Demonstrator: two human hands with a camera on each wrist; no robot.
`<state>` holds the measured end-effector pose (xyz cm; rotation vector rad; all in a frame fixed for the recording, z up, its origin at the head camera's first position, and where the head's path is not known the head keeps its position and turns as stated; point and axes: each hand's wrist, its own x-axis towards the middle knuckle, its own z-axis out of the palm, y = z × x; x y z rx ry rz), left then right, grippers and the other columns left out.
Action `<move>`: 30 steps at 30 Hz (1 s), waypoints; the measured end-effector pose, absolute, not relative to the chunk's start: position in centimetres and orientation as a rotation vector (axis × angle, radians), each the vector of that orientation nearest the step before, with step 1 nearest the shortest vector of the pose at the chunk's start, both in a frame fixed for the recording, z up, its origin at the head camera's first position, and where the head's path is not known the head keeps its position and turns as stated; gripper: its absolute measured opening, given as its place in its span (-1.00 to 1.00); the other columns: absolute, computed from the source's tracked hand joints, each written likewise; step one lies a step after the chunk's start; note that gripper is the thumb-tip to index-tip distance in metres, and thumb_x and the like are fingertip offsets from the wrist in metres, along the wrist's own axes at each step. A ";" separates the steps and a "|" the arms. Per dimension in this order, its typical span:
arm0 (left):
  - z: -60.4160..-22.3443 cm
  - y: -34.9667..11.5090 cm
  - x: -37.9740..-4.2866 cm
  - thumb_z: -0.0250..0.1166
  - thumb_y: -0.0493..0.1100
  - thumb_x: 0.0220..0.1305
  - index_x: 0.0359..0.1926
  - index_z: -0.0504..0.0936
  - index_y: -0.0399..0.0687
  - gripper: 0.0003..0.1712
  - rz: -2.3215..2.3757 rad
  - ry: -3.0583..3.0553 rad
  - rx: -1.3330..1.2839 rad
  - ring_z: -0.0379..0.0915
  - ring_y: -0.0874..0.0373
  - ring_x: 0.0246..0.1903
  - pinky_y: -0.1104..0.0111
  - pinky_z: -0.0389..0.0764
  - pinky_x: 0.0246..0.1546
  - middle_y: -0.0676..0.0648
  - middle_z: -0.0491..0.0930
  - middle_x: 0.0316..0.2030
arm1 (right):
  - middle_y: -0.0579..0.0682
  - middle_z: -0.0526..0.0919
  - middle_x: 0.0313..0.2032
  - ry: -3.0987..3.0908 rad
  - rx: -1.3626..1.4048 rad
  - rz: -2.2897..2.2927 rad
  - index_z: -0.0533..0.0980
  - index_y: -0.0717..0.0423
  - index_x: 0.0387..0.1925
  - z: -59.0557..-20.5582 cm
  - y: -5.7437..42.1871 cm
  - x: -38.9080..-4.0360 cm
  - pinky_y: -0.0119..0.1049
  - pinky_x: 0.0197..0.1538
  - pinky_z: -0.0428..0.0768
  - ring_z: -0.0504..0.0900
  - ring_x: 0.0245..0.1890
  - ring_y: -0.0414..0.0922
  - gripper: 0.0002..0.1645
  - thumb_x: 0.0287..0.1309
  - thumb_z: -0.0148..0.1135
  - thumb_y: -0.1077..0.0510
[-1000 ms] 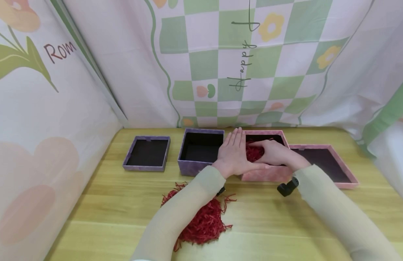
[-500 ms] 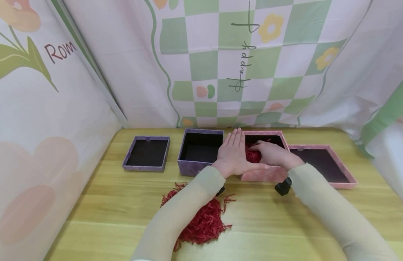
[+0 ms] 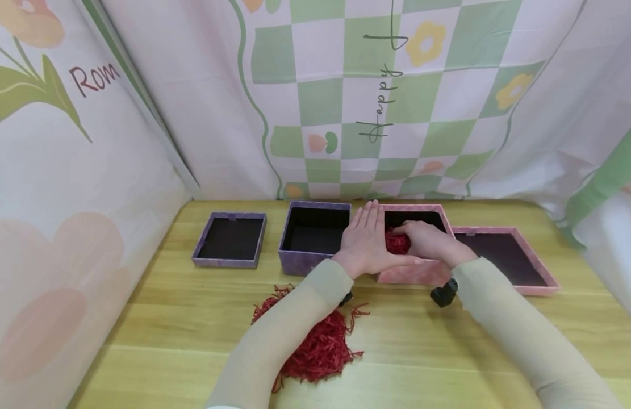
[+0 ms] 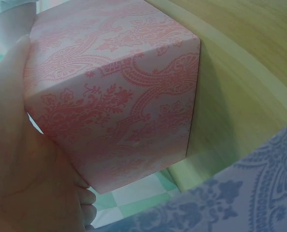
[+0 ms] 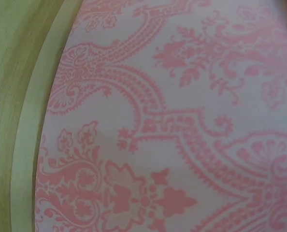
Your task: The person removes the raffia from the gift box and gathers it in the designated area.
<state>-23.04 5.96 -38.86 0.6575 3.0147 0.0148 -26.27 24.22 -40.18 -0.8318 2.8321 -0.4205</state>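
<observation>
In the head view, a pink patterned box stands without its lid at the right of centre. My left hand lies along its left rim with straight fingers, the thumb stretched along the front edge. In the left wrist view, that hand rests against the pink box. My right hand reaches down into the box, touching red shredded paper; its fingertips and thumb are hidden inside. Only the pink box wall fills most of the right wrist view.
An open purple box stands left of the pink one, its lid farther left. The pink lid lies right of the pink box. A heap of red shredded paper lies on the wooden table, partly under the left sleeve.
My right hand has gone a little farther left and deeper into the pink box, so its thumb is now out of sight. The left hand stays on the rim.
</observation>
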 end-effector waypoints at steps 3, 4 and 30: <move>-38.8 6.0 -23.1 -0.21 0.85 -0.01 0.63 -0.36 -0.06 0.50 0.020 3.012 0.660 -0.61 0.14 0.55 0.33 -0.47 0.47 -0.05 -0.47 0.61 | 0.35 0.63 0.04 2.828 -0.811 -0.441 0.61 0.42 0.09 -40.1 24.3 -26.3 0.17 0.07 0.55 0.59 0.06 0.27 -0.53 0.11 0.43 0.38; -38.7 5.9 -23.0 -0.21 0.85 -0.01 0.63 -0.36 -0.06 0.50 0.022 3.011 0.661 -0.60 0.14 0.55 0.33 -0.47 0.47 -0.05 -0.46 0.61 | 0.33 0.65 0.03 2.823 -0.799 -0.455 0.61 0.42 0.10 -40.1 24.3 -26.3 0.15 0.05 0.57 0.61 0.04 0.24 -0.52 0.11 0.43 0.38; -38.8 6.1 -23.1 -0.23 0.87 -0.04 0.62 -0.38 -0.09 0.53 0.015 3.009 0.652 -0.57 0.12 0.56 0.33 -0.43 0.48 -0.07 -0.42 0.61 | 0.35 0.64 0.02 3.051 -0.820 -0.576 0.57 0.35 0.13 -32.7 25.3 -24.9 0.24 0.03 0.56 0.60 0.01 0.30 -0.33 -0.10 0.55 0.32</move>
